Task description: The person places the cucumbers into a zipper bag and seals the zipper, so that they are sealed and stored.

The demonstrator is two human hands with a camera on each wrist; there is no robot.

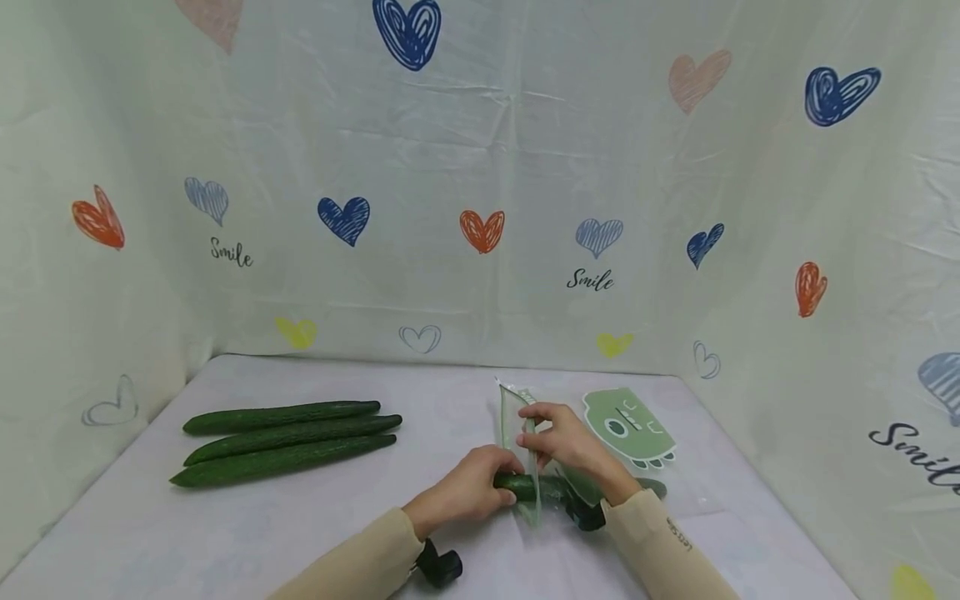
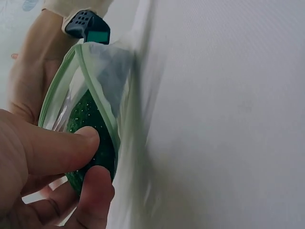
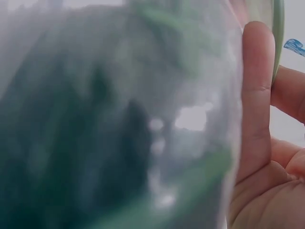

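My left hand (image 1: 468,487) grips a dark green cucumber (image 1: 514,485) near its end, thumb on top and fingers beneath. The cucumber's other part passes into the mouth of a clear bag (image 2: 52,98) with a pale green rim. In the left wrist view its bumpy skin (image 2: 86,112) shows between the parted rim edges. My right hand (image 1: 566,437) pinches the bag's rim at the upper side. Through the film, blurred dark green shapes (image 3: 71,143) fill much of the right wrist view. A rounded green end (image 1: 654,487) shows beyond my right wrist.
Three long cucumbers (image 1: 288,437) lie side by side on the white table (image 1: 247,542) at the left. A green cartoon face (image 1: 630,427) lies at the right, by the bag. Behind the table hangs a white curtain (image 1: 420,275) printed with hearts.
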